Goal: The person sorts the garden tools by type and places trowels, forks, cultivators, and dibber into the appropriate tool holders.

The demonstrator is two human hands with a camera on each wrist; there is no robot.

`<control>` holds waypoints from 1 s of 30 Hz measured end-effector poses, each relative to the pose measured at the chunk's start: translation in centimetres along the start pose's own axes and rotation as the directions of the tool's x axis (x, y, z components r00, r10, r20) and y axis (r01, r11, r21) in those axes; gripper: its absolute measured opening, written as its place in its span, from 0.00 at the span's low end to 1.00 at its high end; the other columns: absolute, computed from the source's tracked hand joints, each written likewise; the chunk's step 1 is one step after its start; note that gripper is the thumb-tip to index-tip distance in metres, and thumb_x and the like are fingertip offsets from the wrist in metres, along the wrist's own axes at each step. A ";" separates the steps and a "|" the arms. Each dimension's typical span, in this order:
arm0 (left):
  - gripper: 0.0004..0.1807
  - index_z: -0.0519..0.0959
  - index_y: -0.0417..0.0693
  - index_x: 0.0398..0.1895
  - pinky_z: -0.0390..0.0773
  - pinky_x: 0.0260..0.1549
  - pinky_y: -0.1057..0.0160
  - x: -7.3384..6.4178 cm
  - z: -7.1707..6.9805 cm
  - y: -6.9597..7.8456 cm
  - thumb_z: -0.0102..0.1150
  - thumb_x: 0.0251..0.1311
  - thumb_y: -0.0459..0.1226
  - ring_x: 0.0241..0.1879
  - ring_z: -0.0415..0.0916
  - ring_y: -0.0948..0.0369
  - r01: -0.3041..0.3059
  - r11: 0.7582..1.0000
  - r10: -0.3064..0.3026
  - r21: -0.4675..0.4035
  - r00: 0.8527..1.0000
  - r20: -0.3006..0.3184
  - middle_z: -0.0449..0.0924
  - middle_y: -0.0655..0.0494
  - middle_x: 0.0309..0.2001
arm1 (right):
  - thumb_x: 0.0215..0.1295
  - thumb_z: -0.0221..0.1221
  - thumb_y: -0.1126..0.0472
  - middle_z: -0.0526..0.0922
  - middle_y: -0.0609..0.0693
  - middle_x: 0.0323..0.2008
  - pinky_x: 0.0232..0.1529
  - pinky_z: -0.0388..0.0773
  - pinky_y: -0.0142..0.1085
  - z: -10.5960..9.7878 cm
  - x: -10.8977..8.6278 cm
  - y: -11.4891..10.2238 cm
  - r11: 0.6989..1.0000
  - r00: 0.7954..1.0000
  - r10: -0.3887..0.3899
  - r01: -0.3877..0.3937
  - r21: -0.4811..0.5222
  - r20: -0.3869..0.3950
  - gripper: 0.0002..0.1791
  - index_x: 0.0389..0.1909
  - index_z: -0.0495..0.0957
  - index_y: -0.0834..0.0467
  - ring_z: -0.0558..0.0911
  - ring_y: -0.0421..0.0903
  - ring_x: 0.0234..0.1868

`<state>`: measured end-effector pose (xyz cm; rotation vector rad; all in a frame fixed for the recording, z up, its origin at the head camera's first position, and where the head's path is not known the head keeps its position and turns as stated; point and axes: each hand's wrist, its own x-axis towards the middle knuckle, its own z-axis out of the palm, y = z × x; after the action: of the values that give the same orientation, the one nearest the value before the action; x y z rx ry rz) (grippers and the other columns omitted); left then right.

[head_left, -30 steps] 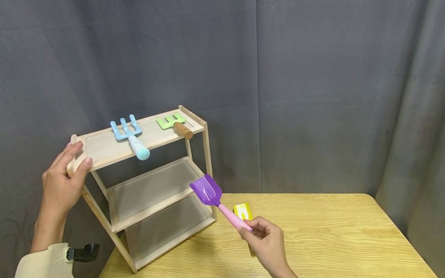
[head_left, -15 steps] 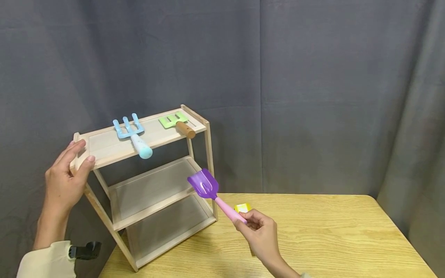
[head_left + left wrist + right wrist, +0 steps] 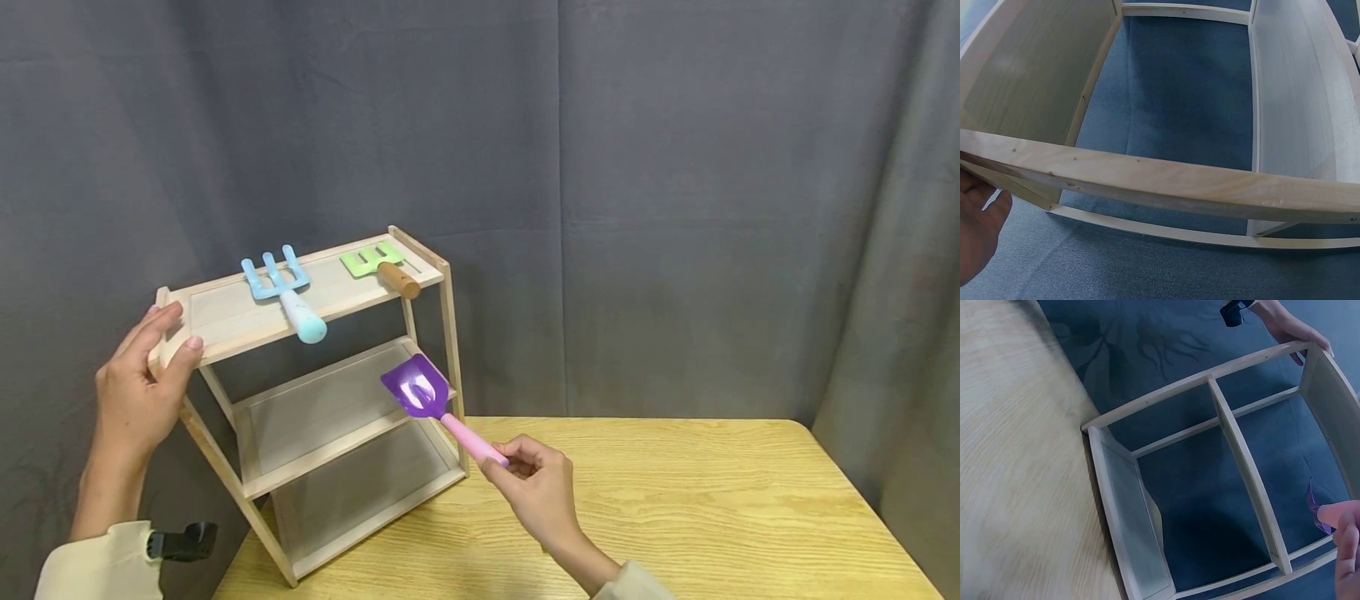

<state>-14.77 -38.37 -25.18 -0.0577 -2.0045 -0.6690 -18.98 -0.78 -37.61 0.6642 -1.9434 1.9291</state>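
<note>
In the head view my left hand holds the upper left corner of a three-tier wooden shelf rack, fingers on top and thumb at the front edge. My right hand pinches the end of the pink handle of a small purple shovel. Its blade is raised in front of the middle tier. On the top tier lie a blue hand fork with a pale handle and a green hand fork with a brown handle. Both handles jut over the front edge.
The rack stands at the left part of a wooden table. Behind it hangs a grey curtain, which also closes off the right side. A black strap device sits on the left wrist.
My right hand has carried the shovel left and slightly up, toward the middle tier. The yellow tool behind that hand has become hidden. My left hand stays on the rack corner.
</note>
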 end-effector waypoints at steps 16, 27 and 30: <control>0.23 0.70 0.48 0.57 0.52 0.59 0.64 0.0 -0.1 0.1 0.54 0.56 0.37 0.61 0.55 0.67 0.022 1.000 -0.022 0.015 1.000 0.009 0.66 0.51 0.59 | 0.45 0.64 0.71 0.80 0.50 0.20 0.19 0.74 0.32 1.4 1.0 0.4 0.999 0.998 -0.033 0.032 -0.014 -0.050 0.03 0.23 0.80 0.63 0.76 0.42 0.18; 0.23 0.71 0.47 0.57 0.53 0.58 0.65 0.1 -0.1 0.1 0.55 0.55 0.36 0.60 0.57 0.66 0.019 1.000 -0.019 0.000 1.000 0.004 0.66 0.50 0.58 | 0.45 0.63 0.71 0.81 0.52 0.20 0.19 0.74 0.31 2.6 2.1 0.9 1.000 0.997 -0.028 0.027 -0.010 -0.065 0.03 0.23 0.79 0.64 0.77 0.43 0.19; 0.23 0.71 0.48 0.57 0.52 0.59 0.64 0.0 -0.1 0.1 0.55 0.56 0.36 0.61 0.56 0.66 0.017 1.000 -0.017 -0.002 1.000 0.011 0.66 0.50 0.59 | 0.46 0.64 0.70 0.81 0.52 0.22 0.21 0.75 0.31 2.9 2.3 0.9 0.999 0.997 -0.037 0.037 0.002 -0.061 0.03 0.24 0.80 0.64 0.77 0.43 0.19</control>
<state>-14.67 -38.28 -25.09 -0.0452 -2.0173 -0.6828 -21.09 -3.94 -37.28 0.6305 -1.8795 1.9081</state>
